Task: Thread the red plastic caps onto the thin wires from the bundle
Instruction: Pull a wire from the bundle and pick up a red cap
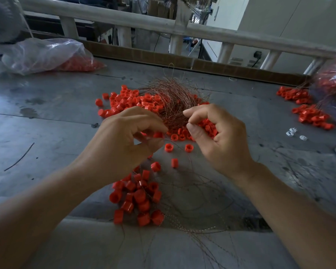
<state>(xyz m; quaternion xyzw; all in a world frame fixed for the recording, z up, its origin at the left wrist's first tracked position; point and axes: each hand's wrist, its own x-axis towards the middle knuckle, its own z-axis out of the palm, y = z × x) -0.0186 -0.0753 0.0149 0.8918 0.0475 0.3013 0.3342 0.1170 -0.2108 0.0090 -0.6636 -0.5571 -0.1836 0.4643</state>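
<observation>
Red cap [158,135] sits pinched between thumb and fingertips of the left hand [124,140], other fingers curled loosely, the cap raised off the table [56,117] and turned toward the other hand, likely so its bore faces the incoming wire. Right hand [223,140] pinches a thin wire [186,121] between thumb and forefinger at the near edge of the wire bundle [171,101]; remaining fingers half-curled, holding nothing. Strand too fine to trace to its tip. Judged step: picking one wire free before feeding it through the cap; cap and wire not yet joined. Bundle lies as a coppery tangle in the middle of the table, on top of a spread of loose caps [136,101], so both supplies sit just beyond the hands. Nearer the person, a cluster of threaded caps [138,199] lies with wires trailing from it, seemingly the finished pile, kept apart from the loose stock. Far left, a clear plastic bag [47,55] holds more red caps. Far right, another heap of caps [306,113] and, near it, a few small white pieces [295,133]. A pale railing [124,20] runs behind the table.
</observation>
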